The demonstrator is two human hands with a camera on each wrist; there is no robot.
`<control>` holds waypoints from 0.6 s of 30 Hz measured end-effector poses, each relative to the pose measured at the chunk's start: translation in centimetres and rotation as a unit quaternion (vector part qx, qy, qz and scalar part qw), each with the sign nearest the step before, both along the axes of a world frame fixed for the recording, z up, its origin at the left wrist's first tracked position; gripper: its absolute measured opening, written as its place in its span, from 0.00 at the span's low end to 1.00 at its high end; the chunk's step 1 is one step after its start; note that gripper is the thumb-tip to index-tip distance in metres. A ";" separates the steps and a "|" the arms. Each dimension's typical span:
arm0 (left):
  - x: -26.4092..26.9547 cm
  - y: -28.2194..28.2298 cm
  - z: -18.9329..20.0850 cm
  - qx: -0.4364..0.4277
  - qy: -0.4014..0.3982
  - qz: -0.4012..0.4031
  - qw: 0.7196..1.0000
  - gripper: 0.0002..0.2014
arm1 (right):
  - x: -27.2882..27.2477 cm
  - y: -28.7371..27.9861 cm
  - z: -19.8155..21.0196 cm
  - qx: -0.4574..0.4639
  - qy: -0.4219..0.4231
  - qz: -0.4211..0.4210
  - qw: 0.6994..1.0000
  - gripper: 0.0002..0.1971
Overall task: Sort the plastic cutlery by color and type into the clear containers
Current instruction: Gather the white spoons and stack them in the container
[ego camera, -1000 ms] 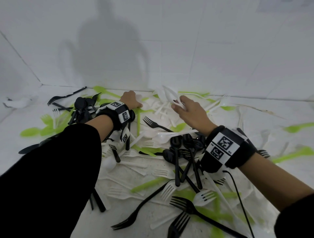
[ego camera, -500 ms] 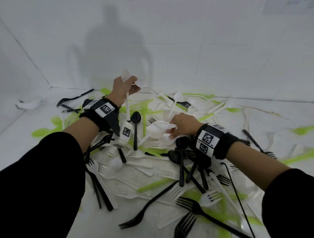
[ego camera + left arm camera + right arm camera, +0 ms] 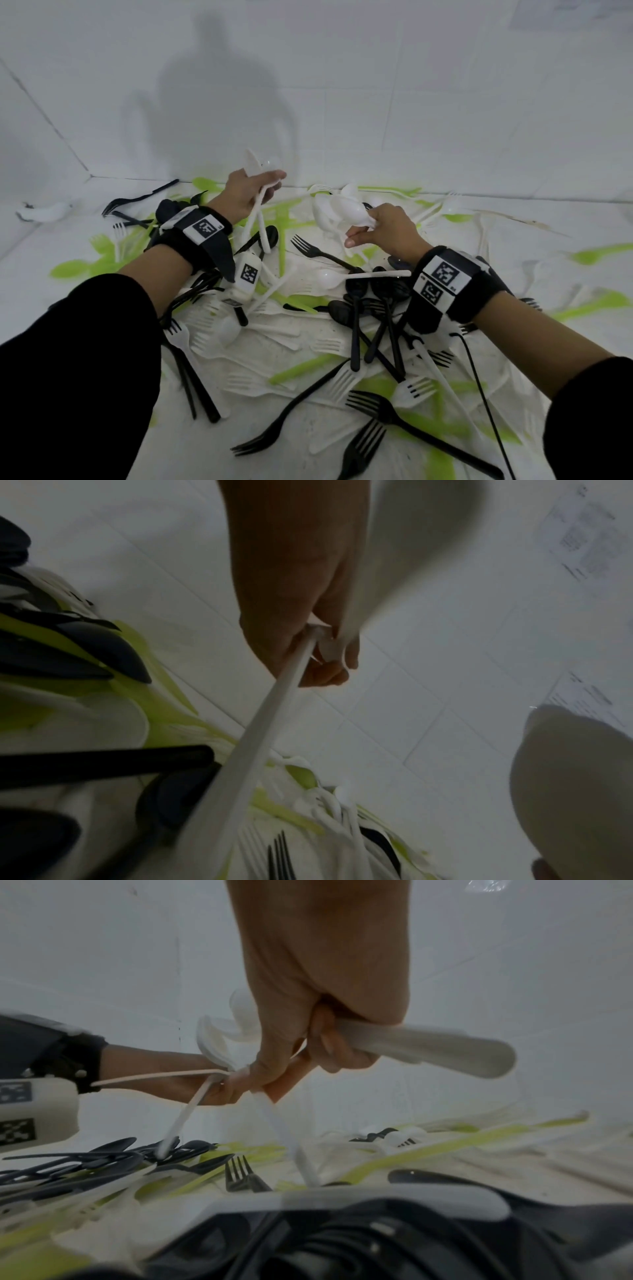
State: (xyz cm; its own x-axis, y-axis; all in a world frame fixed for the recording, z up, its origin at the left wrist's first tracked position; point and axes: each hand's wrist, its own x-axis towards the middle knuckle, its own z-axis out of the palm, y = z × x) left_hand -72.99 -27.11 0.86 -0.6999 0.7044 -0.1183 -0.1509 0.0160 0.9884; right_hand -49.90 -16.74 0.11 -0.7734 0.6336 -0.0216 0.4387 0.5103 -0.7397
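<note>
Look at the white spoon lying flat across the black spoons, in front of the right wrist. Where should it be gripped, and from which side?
Grip the white spoon by its handle's free right end, coming from above. The handle lies flat and exposed over the black spoons, while its bowl at the left sits among other white cutlery.

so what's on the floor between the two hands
In the head view, below the gap between the left hand and right hand, lie a black fork, green cutlery and a black spoon.
</note>
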 end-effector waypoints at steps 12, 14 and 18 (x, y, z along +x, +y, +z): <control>4.1 -0.1 -0.3 -0.230 0.148 -0.203 0.940 0.14 | 0.6 0.6 0.7 0.002 0.056 -0.023 0.998 0.09; 4.8 -0.3 -0.6 -0.274 0.221 -0.243 0.904 0.19 | 0.6 0.5 1.1 0.010 0.091 -0.035 0.995 0.12; 5.9 -0.5 -1.8 -0.381 0.409 -0.307 0.770 0.38 | 1.1 0.3 1.9 0.025 0.152 -0.084 0.985 0.07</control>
State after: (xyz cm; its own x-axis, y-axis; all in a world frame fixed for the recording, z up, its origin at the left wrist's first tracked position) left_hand -67.09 -27.65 -0.94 -0.3229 0.8761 -0.3582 0.7842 0.4595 0.4170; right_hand -48.85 -16.49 2.02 -0.6243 0.7471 0.2282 0.2824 0.4882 -0.8258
